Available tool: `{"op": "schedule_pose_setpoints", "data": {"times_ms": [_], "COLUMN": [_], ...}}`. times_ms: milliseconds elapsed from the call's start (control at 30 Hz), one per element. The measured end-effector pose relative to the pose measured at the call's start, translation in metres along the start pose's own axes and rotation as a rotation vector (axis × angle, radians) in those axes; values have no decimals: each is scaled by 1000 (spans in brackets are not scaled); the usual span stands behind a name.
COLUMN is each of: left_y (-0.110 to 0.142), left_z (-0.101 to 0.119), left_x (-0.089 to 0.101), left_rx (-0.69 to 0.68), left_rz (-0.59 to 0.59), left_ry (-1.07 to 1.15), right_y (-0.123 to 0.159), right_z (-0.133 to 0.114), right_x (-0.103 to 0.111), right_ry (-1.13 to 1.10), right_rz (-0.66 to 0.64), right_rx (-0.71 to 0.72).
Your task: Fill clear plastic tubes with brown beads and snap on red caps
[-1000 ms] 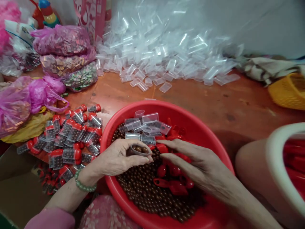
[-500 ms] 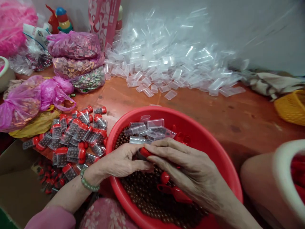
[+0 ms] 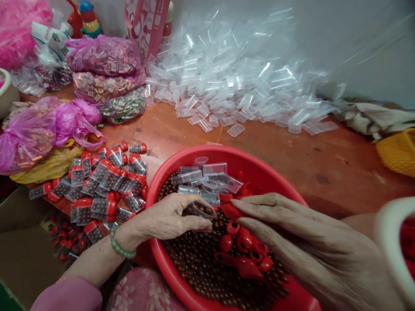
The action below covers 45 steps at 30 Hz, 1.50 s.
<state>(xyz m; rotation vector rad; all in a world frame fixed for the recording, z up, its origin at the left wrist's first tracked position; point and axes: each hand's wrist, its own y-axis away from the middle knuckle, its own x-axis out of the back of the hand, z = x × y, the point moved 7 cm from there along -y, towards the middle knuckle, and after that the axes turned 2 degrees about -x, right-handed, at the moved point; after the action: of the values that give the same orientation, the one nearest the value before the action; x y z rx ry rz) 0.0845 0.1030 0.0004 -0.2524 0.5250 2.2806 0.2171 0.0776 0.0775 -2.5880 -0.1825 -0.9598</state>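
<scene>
My left hand is closed around a small clear plastic container with brown beads inside, its open end facing right. To the right, my right hand has its fingertips closed on a red plastic piece, partly hidden by the fingers. Both hands are over a red basin of loose brown beads. On the beads, below the right fingertips, lie several red caps and a red scoop-like piece. Empty clear containers rest at the basin's far side.
Filled, red-capped containers are piled left of the basin, above a cardboard box holding more. A large heap of clear containers lies against the wall. Bags stand back left; a pale tub and yellow basket are right.
My right hand has moved right, away from the left hand, with the red piece at its fingertips. The container's bead-filled end and more red caps in the basin are now exposed.
</scene>
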Motion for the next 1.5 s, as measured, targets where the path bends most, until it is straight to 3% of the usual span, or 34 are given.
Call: {"op": "schedule_pose_setpoints", "data": {"times_ms": [167,367,533,800,1100,1267,1367,1500], "left_y": [-1,1,0,0,-1,-1,0,0], "left_z": [1,2,2,3,4,2,2,-5], "left_x": [-3,-1,1,-4,-11,-9,-2,0], "left_rx": [-59,-6,-4,-70,-139,-148,-179,-117], "left_rz": [-37,-29,-16,-60,-106,-91,-54,-56], "left_ry": [109,-96,1,224,197,227,206,274], "right_y": [-13,-8,-8,-8,-3,1,0,0], "right_z": [-17,-24,-18,-13,-11,-17,-23,-24], "right_x": [-17,-2,4,-21,-37,-39,-42,-50], "right_ry": [-29,189,97,-86,-95,40,195,337], "right_rz": [-29,-114,-1,123,242,216,150,38], "right_rx": [89,167,82,-12,-19,107,232,315]}}
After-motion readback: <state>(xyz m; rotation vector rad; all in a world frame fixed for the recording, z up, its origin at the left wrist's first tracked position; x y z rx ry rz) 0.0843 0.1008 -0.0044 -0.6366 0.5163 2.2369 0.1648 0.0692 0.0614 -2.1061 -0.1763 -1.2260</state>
